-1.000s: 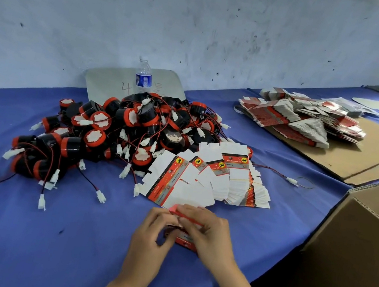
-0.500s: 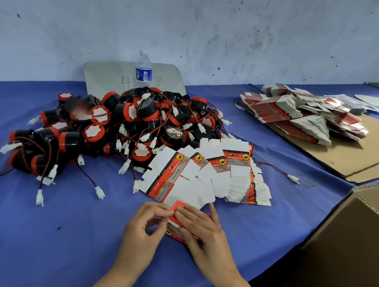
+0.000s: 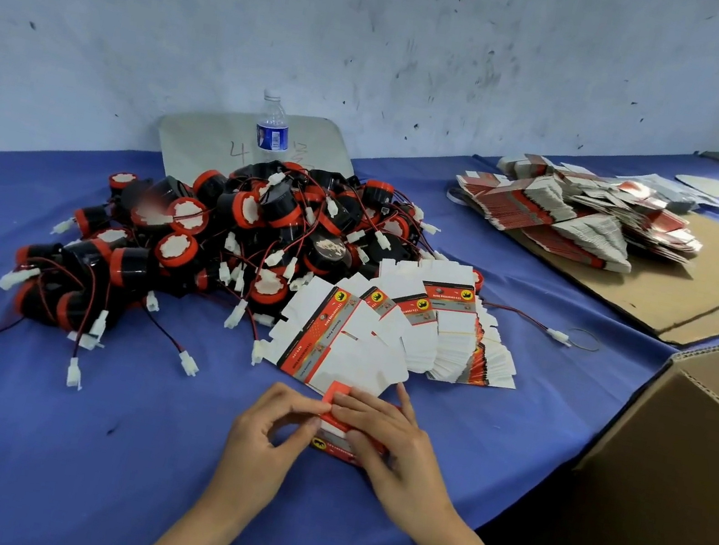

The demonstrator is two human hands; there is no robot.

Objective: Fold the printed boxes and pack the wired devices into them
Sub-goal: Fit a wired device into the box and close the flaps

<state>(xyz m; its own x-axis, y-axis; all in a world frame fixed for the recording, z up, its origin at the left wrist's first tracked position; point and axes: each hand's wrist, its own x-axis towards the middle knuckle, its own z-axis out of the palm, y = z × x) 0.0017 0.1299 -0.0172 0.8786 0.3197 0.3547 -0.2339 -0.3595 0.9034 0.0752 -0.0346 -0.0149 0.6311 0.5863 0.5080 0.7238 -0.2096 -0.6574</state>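
A small red printed box (image 3: 332, 431) lies on the blue cloth near the table's front edge. My left hand (image 3: 271, 434) pinches its red flap at the left end. My right hand (image 3: 390, 441) lies over the box, fingers pressing on the flap; most of the box is hidden beneath it. Just behind the hands, flat white-and-red box blanks (image 3: 390, 330) are fanned out. A heap of black-and-red wired devices (image 3: 218, 242) with white plugs fills the table's middle left.
A brown cardboard carton (image 3: 687, 474) stands open at the right edge. More flat blanks (image 3: 574, 214) are piled on cardboard sheets at the back right. A water bottle (image 3: 271, 129) stands by the wall. A loose wire with a plug (image 3: 557, 336) lies right of the fan.
The view has shifted slightly. My hands stay on the box; the red flap now stands up between my fingertips, and my left thumb and fingers have closed onto it.
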